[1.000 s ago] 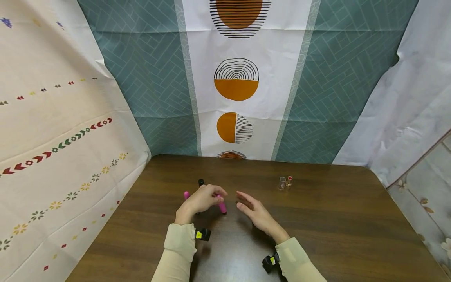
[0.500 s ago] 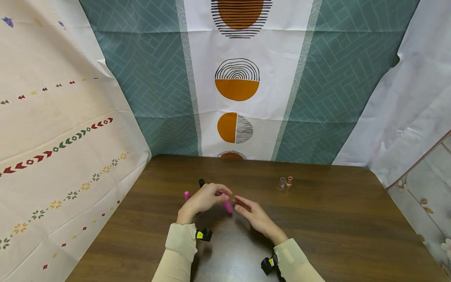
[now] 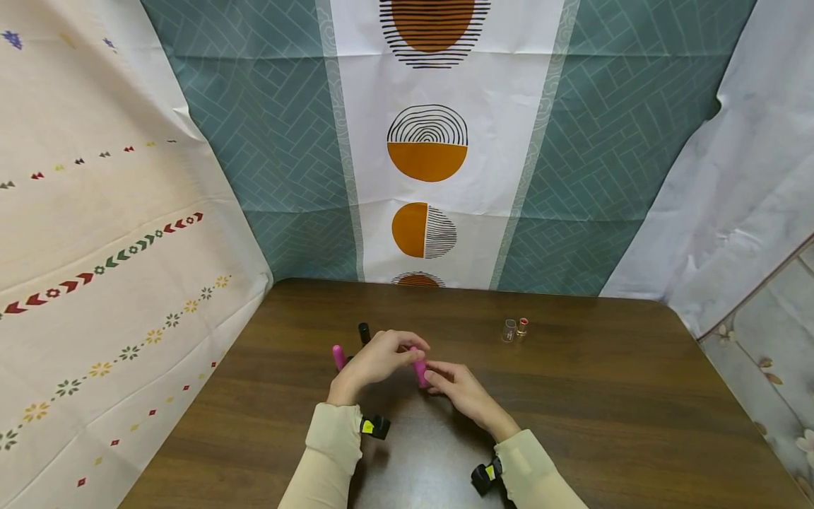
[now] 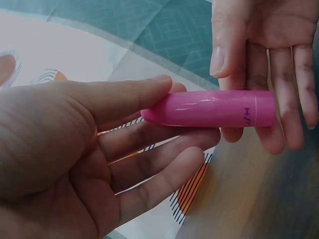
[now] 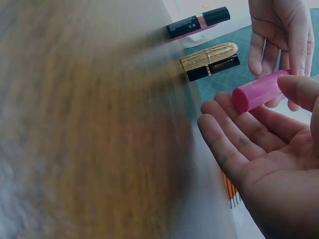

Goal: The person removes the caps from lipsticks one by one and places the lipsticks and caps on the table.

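head view: your left hand (image 3: 380, 359) and right hand (image 3: 467, 396) come together above the brown table (image 3: 604, 396), with a pink tube (image 3: 420, 373) between them. your left hand pinches the tube near its rounded end, thumb set against the fingers, the remaining fingers loosely extended, as the left wrist view shows; the flat end, with small dark marks beside it, points toward your right hand. your right hand is relaxed and grips nothing, its fingers nearly straight by the flat end and its thumb raised; whether any of them touches the tube cannot be told. near your left hand are a pink-topped piece (image 3: 338, 355) and, farther back, a black cylinder (image 3: 364, 334). to the right, well apart from both hands, a clear cap (image 3: 509, 331) stands just beside a small gold tube with a red top (image 3: 523, 327). a teal-and-white cloth (image 3: 591, 155) hangs behind the table. you wear pale sleeves (image 3: 324, 452) and a black device (image 3: 375, 427) at each wrist.
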Action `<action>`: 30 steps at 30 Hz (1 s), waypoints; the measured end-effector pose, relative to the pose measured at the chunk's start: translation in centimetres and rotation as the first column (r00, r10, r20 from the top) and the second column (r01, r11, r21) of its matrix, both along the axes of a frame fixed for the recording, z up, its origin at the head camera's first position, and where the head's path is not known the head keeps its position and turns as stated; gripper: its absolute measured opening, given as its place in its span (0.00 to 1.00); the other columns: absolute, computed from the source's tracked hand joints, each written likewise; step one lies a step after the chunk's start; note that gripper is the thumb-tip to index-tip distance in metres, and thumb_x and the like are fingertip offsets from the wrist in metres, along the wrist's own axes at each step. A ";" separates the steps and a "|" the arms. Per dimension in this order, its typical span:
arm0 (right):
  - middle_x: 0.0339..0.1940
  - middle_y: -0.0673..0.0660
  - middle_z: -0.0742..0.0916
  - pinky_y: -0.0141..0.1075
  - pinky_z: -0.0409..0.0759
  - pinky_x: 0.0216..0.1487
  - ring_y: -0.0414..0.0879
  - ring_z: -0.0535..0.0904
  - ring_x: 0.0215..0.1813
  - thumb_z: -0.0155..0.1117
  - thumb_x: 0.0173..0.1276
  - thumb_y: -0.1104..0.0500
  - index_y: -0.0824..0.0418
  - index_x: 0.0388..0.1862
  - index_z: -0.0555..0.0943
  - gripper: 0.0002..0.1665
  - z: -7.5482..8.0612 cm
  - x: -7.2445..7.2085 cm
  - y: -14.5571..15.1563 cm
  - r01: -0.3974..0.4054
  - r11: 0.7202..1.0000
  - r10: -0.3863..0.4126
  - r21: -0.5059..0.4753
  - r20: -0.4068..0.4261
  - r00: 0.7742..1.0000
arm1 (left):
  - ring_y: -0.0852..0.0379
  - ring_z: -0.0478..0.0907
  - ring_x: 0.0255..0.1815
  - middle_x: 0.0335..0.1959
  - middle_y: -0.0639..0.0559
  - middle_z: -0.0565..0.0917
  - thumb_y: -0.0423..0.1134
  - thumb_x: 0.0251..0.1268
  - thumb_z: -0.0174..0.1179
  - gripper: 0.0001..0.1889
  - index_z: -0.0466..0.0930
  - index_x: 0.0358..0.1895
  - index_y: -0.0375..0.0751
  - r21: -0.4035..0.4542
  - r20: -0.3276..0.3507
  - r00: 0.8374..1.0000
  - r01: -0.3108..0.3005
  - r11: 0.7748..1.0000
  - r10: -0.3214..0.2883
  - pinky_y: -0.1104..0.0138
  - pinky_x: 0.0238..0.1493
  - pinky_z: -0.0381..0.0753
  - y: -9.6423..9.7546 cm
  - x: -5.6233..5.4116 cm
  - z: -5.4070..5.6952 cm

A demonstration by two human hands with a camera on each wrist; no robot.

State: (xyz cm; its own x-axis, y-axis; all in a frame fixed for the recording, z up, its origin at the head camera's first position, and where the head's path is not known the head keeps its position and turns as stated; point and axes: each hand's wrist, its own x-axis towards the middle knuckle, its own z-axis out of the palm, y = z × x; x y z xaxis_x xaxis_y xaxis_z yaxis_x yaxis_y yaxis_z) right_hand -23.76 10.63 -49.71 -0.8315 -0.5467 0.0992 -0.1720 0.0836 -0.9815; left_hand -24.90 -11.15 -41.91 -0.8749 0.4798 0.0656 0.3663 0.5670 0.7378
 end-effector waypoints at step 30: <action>0.52 0.74 0.87 0.39 0.85 0.54 0.52 0.88 0.52 0.60 0.80 0.62 0.81 0.61 0.76 0.22 0.8 -0.2 0.3 0.014 0.982 0.007 -0.187 0.112 0.994 | 0.59 0.85 0.48 0.47 0.56 0.90 0.42 0.77 0.63 0.10 0.90 0.53 0.48 0.293 0.044 0.999 -0.040 0.955 0.029 0.59 0.55 0.82 2.1 -0.6 -0.7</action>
